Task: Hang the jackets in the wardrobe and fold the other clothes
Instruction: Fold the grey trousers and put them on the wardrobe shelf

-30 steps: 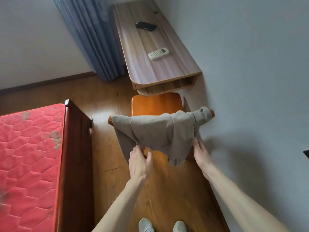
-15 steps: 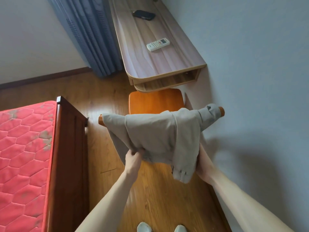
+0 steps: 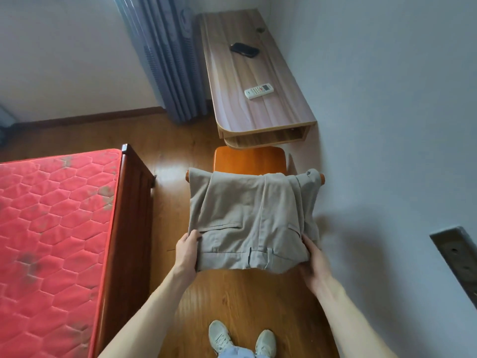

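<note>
A pair of beige trousers (image 3: 245, 215) hangs over the backrest of an orange wooden chair (image 3: 249, 160), its waistband with belt loops and pockets pulled toward me. My left hand (image 3: 187, 250) grips the waistband's left corner. My right hand (image 3: 311, 257) holds the right corner, fingers under the cloth. The far part of the trousers still rests on the chair's top rail, whose rounded ends show on both sides. The chair's legs are hidden.
A wooden wall desk (image 3: 258, 120) beyond the chair carries a white remote (image 3: 259, 90) and a black case (image 3: 244, 49). A bed with a red mattress (image 3: 51, 228) and dark wooden frame (image 3: 129, 228) stands left. A grey curtain (image 3: 165, 55) hangs behind. A wall runs close on the right.
Both hands took hold of the hanging trousers and lifted the waistband up and toward me, spreading it flat between them. The view tilted down a little.
</note>
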The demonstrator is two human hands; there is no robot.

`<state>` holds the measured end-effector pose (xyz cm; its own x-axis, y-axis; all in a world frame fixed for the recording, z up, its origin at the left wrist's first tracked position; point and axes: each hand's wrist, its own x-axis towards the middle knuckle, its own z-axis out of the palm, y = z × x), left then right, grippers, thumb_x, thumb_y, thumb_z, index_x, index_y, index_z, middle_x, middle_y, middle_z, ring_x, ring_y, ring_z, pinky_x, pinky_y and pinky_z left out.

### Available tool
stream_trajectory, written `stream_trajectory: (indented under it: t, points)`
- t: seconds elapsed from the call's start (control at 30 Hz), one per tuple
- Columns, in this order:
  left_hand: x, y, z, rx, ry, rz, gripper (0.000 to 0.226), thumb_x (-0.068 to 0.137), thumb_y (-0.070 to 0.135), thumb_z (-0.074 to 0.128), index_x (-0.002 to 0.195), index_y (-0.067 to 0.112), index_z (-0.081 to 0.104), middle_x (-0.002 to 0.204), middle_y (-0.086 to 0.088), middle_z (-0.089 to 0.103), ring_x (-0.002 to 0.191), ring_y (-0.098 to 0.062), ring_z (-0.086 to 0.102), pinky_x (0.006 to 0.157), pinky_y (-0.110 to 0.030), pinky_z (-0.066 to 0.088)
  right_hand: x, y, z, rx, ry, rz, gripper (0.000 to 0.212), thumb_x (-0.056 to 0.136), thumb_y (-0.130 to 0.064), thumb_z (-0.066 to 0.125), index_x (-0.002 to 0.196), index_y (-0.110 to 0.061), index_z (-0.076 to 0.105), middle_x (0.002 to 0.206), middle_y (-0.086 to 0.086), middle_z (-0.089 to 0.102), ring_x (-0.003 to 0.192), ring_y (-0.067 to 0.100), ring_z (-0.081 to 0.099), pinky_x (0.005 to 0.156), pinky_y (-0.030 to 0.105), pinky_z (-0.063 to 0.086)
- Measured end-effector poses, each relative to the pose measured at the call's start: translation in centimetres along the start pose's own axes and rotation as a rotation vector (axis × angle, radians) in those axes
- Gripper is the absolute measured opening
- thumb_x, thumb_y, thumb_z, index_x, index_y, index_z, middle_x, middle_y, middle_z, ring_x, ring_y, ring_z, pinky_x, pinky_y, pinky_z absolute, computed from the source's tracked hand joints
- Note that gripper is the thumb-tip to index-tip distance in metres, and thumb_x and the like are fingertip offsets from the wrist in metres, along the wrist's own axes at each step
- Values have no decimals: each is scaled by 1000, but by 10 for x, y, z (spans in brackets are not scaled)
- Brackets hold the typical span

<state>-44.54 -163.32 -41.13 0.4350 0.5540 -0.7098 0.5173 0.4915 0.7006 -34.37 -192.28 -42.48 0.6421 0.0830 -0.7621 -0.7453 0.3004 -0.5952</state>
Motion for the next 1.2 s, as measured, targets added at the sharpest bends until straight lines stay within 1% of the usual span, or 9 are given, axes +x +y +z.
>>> stream_trajectory:
  t: [0.23,0.37,0.47,0.57,0.63,0.8,0.97,1.1,1.2]
  points:
    - [-42,53,-45,109,69,321,21,90,19,75,100,3,65,92,-11,70,88,-30,68,71,-37,55,-51,-35,8,-388,112,-257,45,96,-49,68,124,-16,59,129,7,66,119,26,64,108,49,50]
    - [-63,94,-54,36,22,422,48,88,25,82,127,17,56,114,-15,70,101,-28,74,81,-40,61,-87,-80,26,-466,123,-458,57,93,-37,76,133,-6,49,122,8,64,106,20,66,85,33,53]
    - [-70,129,-55,-32,19,503,45,86,30,83,126,32,62,121,-15,69,106,-27,73,89,-42,61,-117,-125,59,-443,64,-632,61,92,-26,79,137,-20,37,121,3,52,95,7,60,73,24,51]
    - [-85,169,-55,-113,-36,506,9,97,19,72,105,18,76,104,-15,71,80,-17,73,66,-28,61,-135,-174,101,-423,-61,-778,44,91,-25,80,123,-24,51,109,4,58,95,20,64,76,33,55]
    - [-93,195,-57,-211,-78,481,11,101,14,66,103,13,77,93,-12,69,64,-12,68,48,-22,54,-142,-205,132,-469,-133,-830,21,89,-26,82,101,-20,66,100,2,66,97,23,66,80,33,56]
    - [-113,269,-86,-449,-96,514,15,105,5,55,105,6,70,82,-3,74,62,-6,70,53,-18,56,-175,-259,206,-392,-399,-817,8,97,-16,71,103,-13,75,97,-1,76,94,13,70,75,23,58]
    - [-130,327,-148,-822,-352,460,26,94,-4,38,103,-3,63,87,-16,70,77,-22,73,73,-31,64,-212,-281,283,-258,-750,-640,46,91,9,39,121,-7,70,111,12,70,103,20,66,81,24,57]
    - [-133,355,-210,-776,-501,677,56,64,-12,38,115,-7,60,109,-19,64,103,-25,69,98,-32,58,-241,-270,347,-495,-730,-980,41,87,13,67,116,-15,73,100,7,75,90,13,69,77,21,57]
    - [-138,368,-251,-567,-239,801,60,75,-28,54,130,-4,62,113,-19,69,95,-19,75,83,-24,60,-255,-256,397,-563,-634,-1212,17,85,-9,84,93,-20,73,85,1,74,78,9,67,78,25,57]
